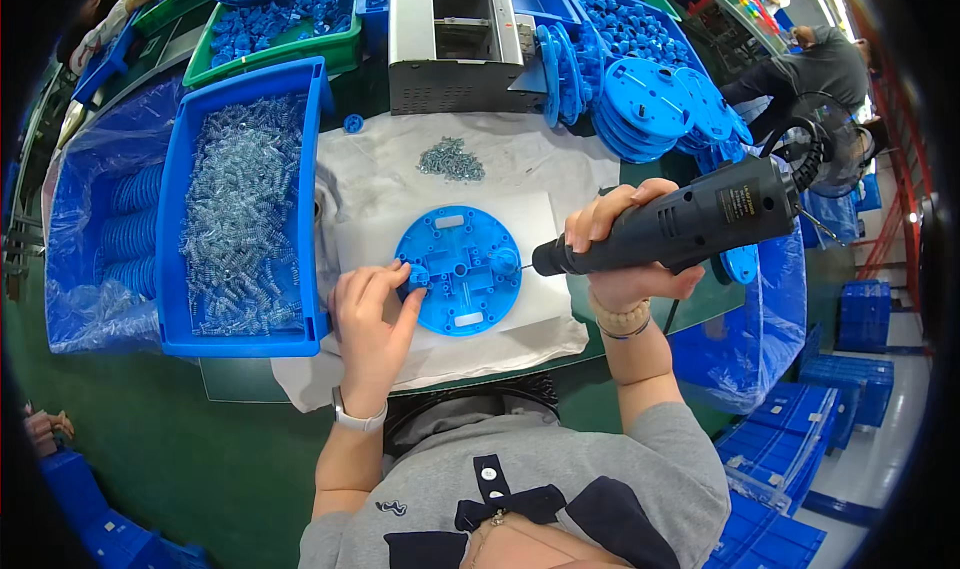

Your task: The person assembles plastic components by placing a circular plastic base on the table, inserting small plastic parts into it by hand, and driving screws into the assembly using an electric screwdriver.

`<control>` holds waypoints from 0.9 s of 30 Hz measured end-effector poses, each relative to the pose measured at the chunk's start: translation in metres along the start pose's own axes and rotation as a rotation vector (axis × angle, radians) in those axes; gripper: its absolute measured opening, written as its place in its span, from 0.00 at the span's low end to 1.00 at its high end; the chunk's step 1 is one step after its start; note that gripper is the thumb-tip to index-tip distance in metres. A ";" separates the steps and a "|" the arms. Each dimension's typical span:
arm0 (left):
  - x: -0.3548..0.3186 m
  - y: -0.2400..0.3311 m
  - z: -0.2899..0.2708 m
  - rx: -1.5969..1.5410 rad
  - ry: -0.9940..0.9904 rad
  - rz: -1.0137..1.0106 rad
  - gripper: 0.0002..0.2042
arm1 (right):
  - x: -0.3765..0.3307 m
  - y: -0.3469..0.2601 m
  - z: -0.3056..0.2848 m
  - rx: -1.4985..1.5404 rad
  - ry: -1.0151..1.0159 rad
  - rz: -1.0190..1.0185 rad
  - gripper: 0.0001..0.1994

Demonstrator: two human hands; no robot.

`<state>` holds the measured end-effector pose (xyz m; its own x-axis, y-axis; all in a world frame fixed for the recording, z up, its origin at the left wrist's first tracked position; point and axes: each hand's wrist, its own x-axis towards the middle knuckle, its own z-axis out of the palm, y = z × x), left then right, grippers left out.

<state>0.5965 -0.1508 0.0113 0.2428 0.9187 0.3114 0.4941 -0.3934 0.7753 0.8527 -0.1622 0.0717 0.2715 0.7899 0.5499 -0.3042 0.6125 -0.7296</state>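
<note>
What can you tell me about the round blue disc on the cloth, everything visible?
The round blue disc looks like moulded plastic, lying flat on a white sheet over the cloth. Its top carries raised ribs, small posts and two pale slots. The left hand presses a small blue part at its left rim; the black electric screwdriver, gripped by the right hand, points at its right edge.

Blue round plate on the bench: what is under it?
The blue round plate lies on a white sheet over a white cloth. The bench beneath stays covered.
</note>
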 end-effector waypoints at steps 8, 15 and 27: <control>0.000 0.000 0.001 -0.002 0.005 0.013 0.12 | -0.003 0.001 0.000 0.050 -0.081 -0.015 0.48; 0.000 0.001 0.000 0.001 0.006 0.013 0.12 | -0.002 -0.001 0.008 -0.041 -0.111 -0.018 0.47; -0.001 0.000 0.001 -0.014 0.011 0.007 0.12 | -0.008 -0.017 0.024 -0.295 -0.244 0.107 0.44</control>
<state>0.5967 -0.1512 0.0105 0.2367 0.9164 0.3227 0.4806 -0.3991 0.7808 0.8338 -0.1782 0.0897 0.0171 0.8548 0.5186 -0.0345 0.5189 -0.8541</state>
